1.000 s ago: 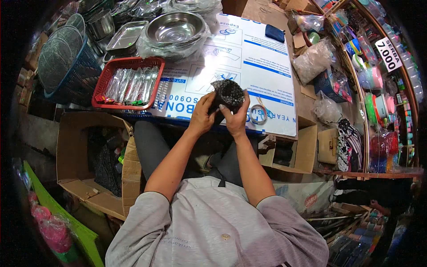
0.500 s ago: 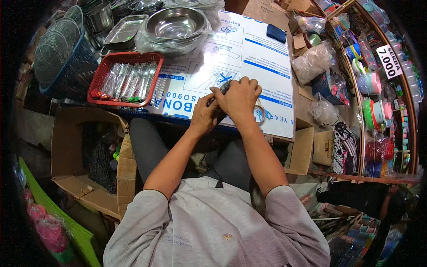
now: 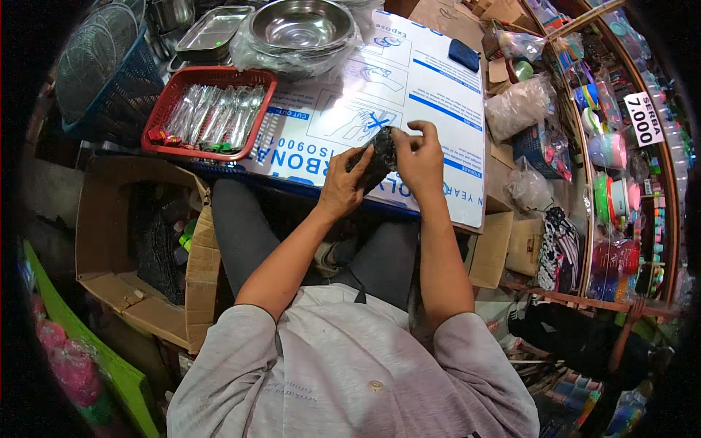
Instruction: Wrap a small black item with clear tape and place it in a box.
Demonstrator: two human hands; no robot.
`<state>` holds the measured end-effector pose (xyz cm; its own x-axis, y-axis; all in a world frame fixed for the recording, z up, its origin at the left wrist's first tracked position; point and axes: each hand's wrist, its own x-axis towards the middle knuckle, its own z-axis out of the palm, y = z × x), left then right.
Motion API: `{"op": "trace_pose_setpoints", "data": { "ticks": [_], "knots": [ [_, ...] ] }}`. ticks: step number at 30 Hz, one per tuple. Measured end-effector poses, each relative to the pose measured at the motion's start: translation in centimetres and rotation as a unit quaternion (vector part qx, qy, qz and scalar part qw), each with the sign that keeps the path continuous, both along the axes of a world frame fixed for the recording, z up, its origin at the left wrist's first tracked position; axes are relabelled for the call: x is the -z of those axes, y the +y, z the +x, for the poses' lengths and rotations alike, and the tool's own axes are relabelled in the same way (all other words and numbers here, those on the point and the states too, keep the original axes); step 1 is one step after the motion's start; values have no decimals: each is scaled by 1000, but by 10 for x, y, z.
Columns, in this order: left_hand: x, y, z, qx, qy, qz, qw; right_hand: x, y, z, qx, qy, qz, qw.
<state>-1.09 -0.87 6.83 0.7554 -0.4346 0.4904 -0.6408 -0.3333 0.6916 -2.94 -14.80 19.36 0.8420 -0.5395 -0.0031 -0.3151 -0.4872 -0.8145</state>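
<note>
Nearest the camera, at six o'clock, lies the person's grey shirt front, and both bare forearms run up from it toward the centre. At nine o'clock of the lap an open brown cardboard box (image 3: 131, 248) stands on the floor with dark goods inside, and a green board with pink bundles (image 3: 66, 358) leans at seven o'clock. Just above centre the left hand (image 3: 342, 182) is curled around the lower end of a small black crinkled plastic-wrapped packet (image 3: 378, 157), grasping it, while the right hand (image 3: 420, 155) pinches the packet's upper right edge with bent fingers; the packet hangs between the two hands over the near edge of a large white printed sheet with blue bands and line drawings (image 3: 409, 87) that covers the work surface. At ten o'clock of the hands a red plastic basket (image 3: 212, 113) sits on the sheet's left end, filled with clear-wrapped silver cutlery packs. Farther out at twelve o'clock a round stainless steel bowl in clear wrap (image 3: 301, 29) rests beside a flat metal tray (image 3: 213, 31), and a blue plastic crate holding wire mesh covers (image 3: 102, 80) stands at ten o'clock. A small dark blue rectangular object (image 3: 464, 55) lies on the sheet at one o'clock. At two o'clock clear plastic bags (image 3: 520, 108) are heaped, and beyond them a white tilted rectangular price sign (image 3: 644, 118) hangs on shelves of coloured plastic ware.
</note>
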Motion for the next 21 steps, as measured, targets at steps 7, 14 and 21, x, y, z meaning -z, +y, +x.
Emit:
{"op": "trace_pose_setpoints", "data": {
  "ticks": [7,14,21],
  "knots": [
    [-1,2,6,0,7,3,1000,39,-13,-28,-166,-97,-324,926],
    [3,1,7,12,16,-52,998,44,-17,-9,-180,-140,-274,934],
    [0,0,8,3,16,-38,999,111,-33,-35,-21,-249,82,965]
  ]
}}
